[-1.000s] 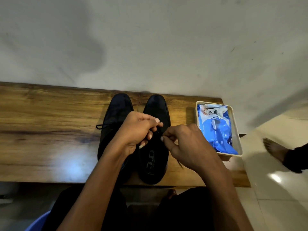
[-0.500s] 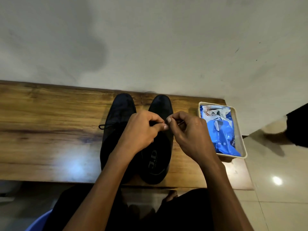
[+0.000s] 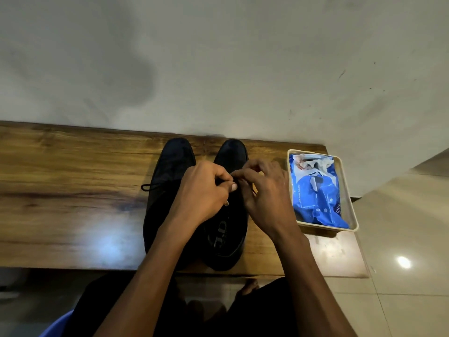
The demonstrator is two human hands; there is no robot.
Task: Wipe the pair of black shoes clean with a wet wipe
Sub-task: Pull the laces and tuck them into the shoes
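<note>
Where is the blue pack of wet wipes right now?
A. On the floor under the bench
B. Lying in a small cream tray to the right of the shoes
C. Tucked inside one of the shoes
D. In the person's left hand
B: the blue wipes pack lies inside the cream tray on the wooden bench, to the right of the black shoes; both hands are busy at the shoes and hold no pack.

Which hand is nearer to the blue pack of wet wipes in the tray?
The right hand. It works at the laces of the right shoe, just beside the blue pack of wet wipes. The left hand is farther away, on the other side of the right hand.
</note>
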